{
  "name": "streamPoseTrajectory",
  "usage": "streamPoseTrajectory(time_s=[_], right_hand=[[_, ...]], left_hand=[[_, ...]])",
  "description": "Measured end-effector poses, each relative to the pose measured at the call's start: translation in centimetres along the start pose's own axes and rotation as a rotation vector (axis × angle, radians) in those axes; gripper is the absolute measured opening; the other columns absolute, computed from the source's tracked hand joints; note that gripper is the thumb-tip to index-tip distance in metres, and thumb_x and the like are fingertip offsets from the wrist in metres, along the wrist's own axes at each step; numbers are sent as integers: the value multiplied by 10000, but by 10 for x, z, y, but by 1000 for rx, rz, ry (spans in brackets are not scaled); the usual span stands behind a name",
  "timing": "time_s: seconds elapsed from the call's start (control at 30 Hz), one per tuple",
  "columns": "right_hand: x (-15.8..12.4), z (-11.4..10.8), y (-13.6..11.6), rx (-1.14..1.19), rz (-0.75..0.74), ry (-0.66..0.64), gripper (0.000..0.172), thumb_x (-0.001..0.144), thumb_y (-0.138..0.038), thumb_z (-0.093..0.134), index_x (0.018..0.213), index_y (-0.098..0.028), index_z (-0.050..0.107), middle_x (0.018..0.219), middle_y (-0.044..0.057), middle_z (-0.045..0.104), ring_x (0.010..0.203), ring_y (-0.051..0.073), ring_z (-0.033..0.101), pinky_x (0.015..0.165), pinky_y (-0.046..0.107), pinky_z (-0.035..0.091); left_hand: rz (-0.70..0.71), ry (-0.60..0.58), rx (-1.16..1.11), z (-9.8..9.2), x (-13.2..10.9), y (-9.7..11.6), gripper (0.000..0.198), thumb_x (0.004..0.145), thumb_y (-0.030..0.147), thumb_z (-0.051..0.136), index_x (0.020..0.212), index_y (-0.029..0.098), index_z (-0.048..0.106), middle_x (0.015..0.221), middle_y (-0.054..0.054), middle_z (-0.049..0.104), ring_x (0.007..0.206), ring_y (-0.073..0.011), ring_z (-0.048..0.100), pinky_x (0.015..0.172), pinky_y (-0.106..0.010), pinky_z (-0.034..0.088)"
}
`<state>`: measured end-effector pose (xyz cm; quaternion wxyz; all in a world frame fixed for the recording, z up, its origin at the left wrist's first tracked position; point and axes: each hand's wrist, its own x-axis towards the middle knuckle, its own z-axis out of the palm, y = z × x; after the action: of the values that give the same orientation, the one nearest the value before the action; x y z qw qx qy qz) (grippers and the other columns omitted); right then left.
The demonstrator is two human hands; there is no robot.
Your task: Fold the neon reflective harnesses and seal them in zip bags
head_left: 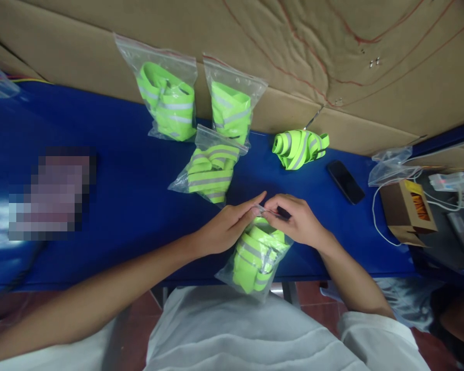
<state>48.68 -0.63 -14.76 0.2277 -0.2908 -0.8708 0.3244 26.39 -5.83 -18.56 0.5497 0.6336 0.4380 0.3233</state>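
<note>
A clear zip bag [255,257] with a folded neon-yellow reflective strap inside hangs at the table's front edge. My left hand [228,226] grips the top edge of this bag between thumb and fingers. On the other side, my right hand [296,219] pinches the same top edge, its fingertips close to the left thumb. Beyond my hands lies another bagged reflective strap [212,172]. Two more filled zip bags, one on the left [168,105] and one on the right [232,108], lean against the brown back panel. A loose rolled reflective strap [299,148] sits unbagged to their right.
A black phone [345,181] lies on the blue table [139,206], right of the loose strap. Farther right stand an open cardboard box [408,208], white cables and a crumpled clear bag [390,165]. A pixelated object [56,190] is at left. Part of another person shows at lower right.
</note>
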Motion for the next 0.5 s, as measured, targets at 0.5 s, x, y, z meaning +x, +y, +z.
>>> streamPoseTrajectory(time_s=[0.5], right_hand=[[0, 3, 1, 234, 146, 230, 128, 1006, -338, 708, 983, -213, 696, 714, -34, 604, 615, 97, 544, 592, 229, 446]], left_hand=[[-57, -145, -85, 2, -1, 12, 1094, 810, 554, 849, 1676, 235, 262, 1527, -125, 591, 1336, -332, 623, 1119, -453, 521]])
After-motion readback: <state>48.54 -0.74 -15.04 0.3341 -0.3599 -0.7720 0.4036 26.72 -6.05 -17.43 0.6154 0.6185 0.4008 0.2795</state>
